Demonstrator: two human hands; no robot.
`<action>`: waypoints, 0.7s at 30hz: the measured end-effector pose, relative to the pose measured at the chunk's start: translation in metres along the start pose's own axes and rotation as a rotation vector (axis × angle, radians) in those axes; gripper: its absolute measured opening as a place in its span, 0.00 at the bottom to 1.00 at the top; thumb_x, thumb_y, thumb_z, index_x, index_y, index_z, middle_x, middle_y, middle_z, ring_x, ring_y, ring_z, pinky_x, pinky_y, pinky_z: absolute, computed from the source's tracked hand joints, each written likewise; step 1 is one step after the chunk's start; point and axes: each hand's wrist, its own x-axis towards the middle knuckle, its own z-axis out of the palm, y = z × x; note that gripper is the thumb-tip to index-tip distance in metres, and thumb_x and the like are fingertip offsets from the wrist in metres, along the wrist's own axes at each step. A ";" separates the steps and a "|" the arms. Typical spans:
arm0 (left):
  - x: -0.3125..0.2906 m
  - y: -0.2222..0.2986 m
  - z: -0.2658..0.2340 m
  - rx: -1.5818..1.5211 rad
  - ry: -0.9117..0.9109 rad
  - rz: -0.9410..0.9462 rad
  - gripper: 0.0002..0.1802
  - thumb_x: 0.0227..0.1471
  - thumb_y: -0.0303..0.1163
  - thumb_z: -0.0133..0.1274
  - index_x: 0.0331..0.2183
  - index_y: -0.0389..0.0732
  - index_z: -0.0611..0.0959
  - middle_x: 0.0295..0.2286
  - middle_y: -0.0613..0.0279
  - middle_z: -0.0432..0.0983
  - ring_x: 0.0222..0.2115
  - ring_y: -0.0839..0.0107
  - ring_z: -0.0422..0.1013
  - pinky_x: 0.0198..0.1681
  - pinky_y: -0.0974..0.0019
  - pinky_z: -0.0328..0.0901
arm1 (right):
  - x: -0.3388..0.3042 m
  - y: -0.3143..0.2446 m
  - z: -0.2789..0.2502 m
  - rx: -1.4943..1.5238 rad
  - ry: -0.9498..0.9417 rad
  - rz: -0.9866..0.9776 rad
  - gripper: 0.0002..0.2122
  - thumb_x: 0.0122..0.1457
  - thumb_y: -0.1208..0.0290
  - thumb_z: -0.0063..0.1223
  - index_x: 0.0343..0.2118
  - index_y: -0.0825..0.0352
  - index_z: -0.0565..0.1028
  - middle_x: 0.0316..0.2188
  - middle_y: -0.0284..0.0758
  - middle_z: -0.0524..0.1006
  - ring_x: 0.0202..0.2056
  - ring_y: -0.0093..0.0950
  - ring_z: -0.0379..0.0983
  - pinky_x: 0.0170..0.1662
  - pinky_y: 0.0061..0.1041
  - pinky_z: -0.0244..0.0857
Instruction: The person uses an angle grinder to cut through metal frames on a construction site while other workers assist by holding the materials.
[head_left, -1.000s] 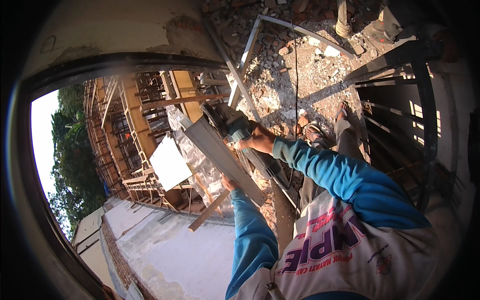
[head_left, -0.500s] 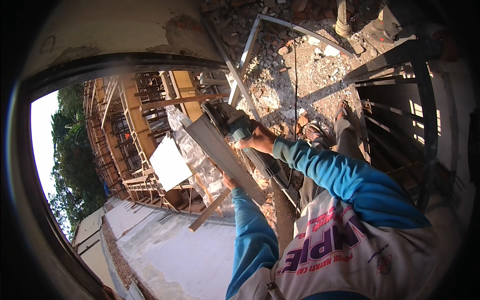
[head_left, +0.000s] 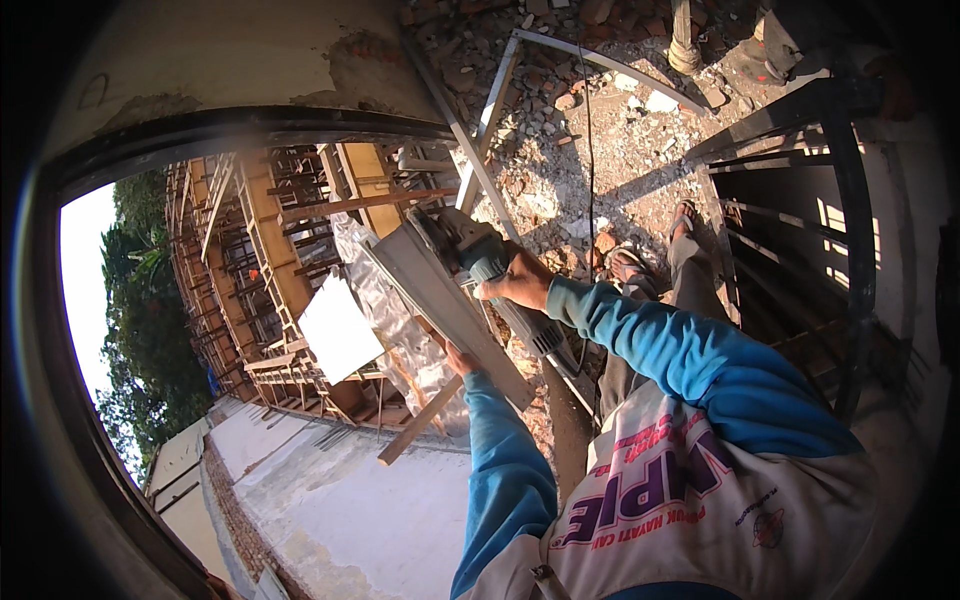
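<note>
My right hand (head_left: 520, 280) is closed round the body of a grey-green angle grinder (head_left: 486, 255). The grinder's dark head and disc lie at the upper right edge of a long grey board (head_left: 445, 300), which slants down to the right. Whether the disc touches the board I cannot tell. On the board's other long edge, lower down, my left hand (head_left: 460, 361) grips with bent fingers, part of it hidden. A wooden stick (head_left: 422, 424) juts out just below that hand.
Rubble (head_left: 560, 130) covers the ground ahead, crossed by a black cable (head_left: 592, 150) and a bent metal frame (head_left: 488, 120). A person's sandalled foot (head_left: 628, 266) is near the grinder. Left is a window-like opening (head_left: 250, 128) over timber scaffolding; right, a dark metal frame (head_left: 860, 240).
The grinder's head has shifted slightly to the right and tilted along the board's edge. My left hand keeps its place.
</note>
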 end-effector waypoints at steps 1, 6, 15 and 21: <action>-0.006 -0.017 -0.011 -0.003 0.033 0.004 0.17 0.54 0.30 0.38 0.42 0.34 0.75 0.31 0.45 0.77 0.30 0.51 0.74 0.33 0.56 0.67 | -0.004 -0.001 0.009 0.006 -0.008 -0.029 0.15 0.40 0.68 0.63 0.32 0.67 0.74 0.24 0.35 0.76 0.28 0.27 0.70 0.35 0.28 0.64; -0.010 -0.032 -0.010 -0.138 0.065 -0.098 0.18 0.55 0.32 0.35 0.41 0.34 0.75 0.31 0.44 0.77 0.31 0.54 0.74 0.34 0.58 0.68 | 0.000 0.006 0.013 0.083 -0.055 0.035 0.14 0.40 0.68 0.63 0.31 0.66 0.74 0.23 0.34 0.76 0.26 0.26 0.70 0.34 0.28 0.65; -0.006 -0.016 -0.010 0.311 0.069 0.186 0.18 0.53 0.35 0.39 0.40 0.34 0.76 0.32 0.49 0.76 0.32 0.55 0.73 0.36 0.57 0.67 | -0.002 -0.006 0.009 -0.019 -0.026 -0.022 0.13 0.40 0.68 0.63 0.30 0.66 0.73 0.23 0.33 0.75 0.26 0.25 0.69 0.33 0.28 0.64; -0.012 0.003 -0.013 0.140 0.031 0.044 0.17 0.53 0.34 0.39 0.37 0.34 0.77 0.31 0.50 0.76 0.31 0.54 0.73 0.36 0.56 0.66 | -0.001 -0.017 0.007 -0.014 -0.068 0.007 0.12 0.41 0.70 0.62 0.29 0.66 0.73 0.23 0.33 0.74 0.26 0.24 0.68 0.33 0.27 0.64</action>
